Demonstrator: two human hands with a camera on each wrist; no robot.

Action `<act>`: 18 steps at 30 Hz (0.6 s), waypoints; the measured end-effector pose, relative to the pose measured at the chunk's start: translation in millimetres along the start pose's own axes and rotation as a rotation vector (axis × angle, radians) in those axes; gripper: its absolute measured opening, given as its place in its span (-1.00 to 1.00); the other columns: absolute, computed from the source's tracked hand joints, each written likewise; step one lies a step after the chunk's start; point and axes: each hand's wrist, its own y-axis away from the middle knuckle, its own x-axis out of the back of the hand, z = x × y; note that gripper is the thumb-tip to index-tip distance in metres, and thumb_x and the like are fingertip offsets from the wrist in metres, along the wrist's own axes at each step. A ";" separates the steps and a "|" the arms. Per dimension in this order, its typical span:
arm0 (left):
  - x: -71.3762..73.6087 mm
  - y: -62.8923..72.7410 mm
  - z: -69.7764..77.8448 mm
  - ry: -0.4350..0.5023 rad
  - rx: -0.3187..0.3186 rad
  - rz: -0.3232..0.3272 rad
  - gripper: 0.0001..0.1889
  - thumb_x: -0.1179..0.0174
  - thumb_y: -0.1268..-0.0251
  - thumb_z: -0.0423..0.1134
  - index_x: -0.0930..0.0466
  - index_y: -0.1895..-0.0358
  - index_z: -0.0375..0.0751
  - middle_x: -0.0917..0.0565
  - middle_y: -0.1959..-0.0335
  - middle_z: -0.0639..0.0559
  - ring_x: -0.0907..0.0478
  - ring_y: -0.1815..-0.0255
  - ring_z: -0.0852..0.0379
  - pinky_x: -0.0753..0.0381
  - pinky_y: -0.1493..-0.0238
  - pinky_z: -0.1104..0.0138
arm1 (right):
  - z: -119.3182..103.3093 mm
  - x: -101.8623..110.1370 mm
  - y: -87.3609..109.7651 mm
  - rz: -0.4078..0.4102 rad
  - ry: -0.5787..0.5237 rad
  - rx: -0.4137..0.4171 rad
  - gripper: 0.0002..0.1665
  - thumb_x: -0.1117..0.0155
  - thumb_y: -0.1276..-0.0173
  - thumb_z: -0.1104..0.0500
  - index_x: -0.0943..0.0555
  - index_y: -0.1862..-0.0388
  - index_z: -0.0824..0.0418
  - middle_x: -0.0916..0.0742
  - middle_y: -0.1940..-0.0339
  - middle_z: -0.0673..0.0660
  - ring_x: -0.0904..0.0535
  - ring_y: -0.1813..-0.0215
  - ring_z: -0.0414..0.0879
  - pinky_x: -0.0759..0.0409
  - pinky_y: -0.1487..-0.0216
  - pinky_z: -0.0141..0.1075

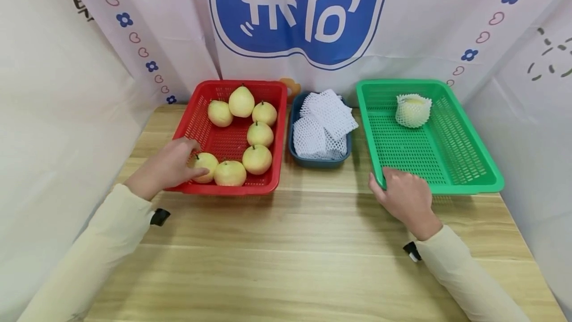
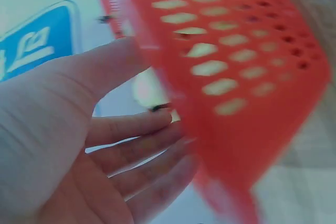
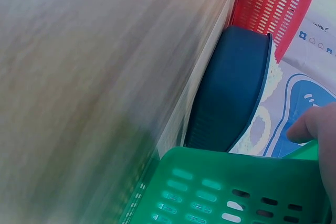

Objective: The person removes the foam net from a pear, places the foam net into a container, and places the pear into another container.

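Note:
My left hand (image 1: 172,165) reaches over the front left corner of the red basket (image 1: 279,135), thumb and fingers spread about a yellow pear (image 1: 206,167). In the left wrist view the fingers (image 2: 142,140) look loosely extended, and the basket wall hides most of the pear. Several other pears (image 1: 256,159) lie along the red basket's sides. My right hand (image 1: 405,198) grips the near left corner of the green basket (image 1: 480,163), its thumb outside the rim. Inside the green basket, toward the back, sits a pear in a white foam net (image 1: 413,111).
Between the two baskets stands a small dark blue bin (image 1: 321,163) heaped with white foam nets (image 1: 328,113). All rest on a wooden table (image 1: 286,242). A printed cloth (image 1: 178,24) hangs behind, and pale cloth walls stand at both sides.

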 end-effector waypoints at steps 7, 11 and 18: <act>24.3 12.8 37.2 0.012 -0.006 0.064 -0.36 -0.40 -0.39 -0.04 -0.51 -0.33 -0.48 -0.63 -0.23 -0.39 -0.60 -0.19 -0.31 -0.64 -0.22 -0.20 | 1.3 -0.8 0.1 -0.003 -0.002 -0.005 -0.46 -0.09 -0.45 -0.09 -0.24 0.69 0.08 -0.15 0.74 -0.08 0.02 0.71 -0.21 0.11 0.69 -0.36; 35.6 19.5 66.5 -0.001 -0.028 0.077 -0.33 -0.35 -0.43 0.02 -0.49 -0.39 -0.41 -0.60 -0.34 -0.36 -0.57 -0.34 -0.33 -0.61 -0.28 -0.24 | 0.8 -1.0 0.0 -0.005 -0.003 -0.011 -0.46 -0.11 -0.44 -0.08 -0.24 0.69 0.07 -0.15 0.73 -0.08 0.01 0.72 -0.20 0.10 0.69 -0.36; 32.2 23.0 103.7 0.013 -0.133 0.090 -0.34 -0.37 -0.41 0.03 -0.49 -0.41 -0.31 -0.63 -0.33 -0.25 -0.61 -0.34 -0.21 -0.66 -0.27 -0.14 | -0.8 -0.3 0.3 -0.011 -0.001 -0.025 -0.47 -0.18 -0.42 -0.06 -0.25 0.69 0.07 -0.16 0.74 -0.07 -0.01 0.73 -0.19 0.09 0.70 -0.34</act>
